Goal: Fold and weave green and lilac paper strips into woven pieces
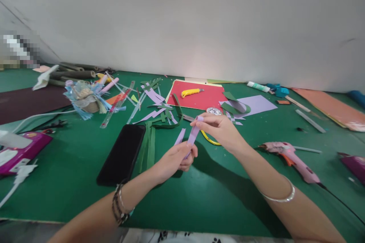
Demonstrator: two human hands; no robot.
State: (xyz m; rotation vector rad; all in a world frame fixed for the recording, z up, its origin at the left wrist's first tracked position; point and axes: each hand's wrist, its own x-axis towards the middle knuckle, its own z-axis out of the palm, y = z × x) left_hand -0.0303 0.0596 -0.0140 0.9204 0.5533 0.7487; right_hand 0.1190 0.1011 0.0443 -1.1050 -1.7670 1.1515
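A light purple paper strip [193,135] is stretched between my two hands above the green table. My left hand [178,157] is closed round its lower part, and another purple end [180,136] sticks up beside that hand. With thumb and fingertips, my right hand [215,127] pinches the upper end of the strip. Behind my right hand lie scissors with a yellow handle [210,138], partly covered. Green paper strips [148,144] lie left of my left hand, next to a black phone [122,154].
Paper scraps [156,100] are scattered mid-table. A yellow cutter [191,92] rests on red paper [205,101]. Purple paper [261,105] lies right of it. A pink glue gun [293,159] with its cord is at right. A purple power strip [31,148] stands at left.
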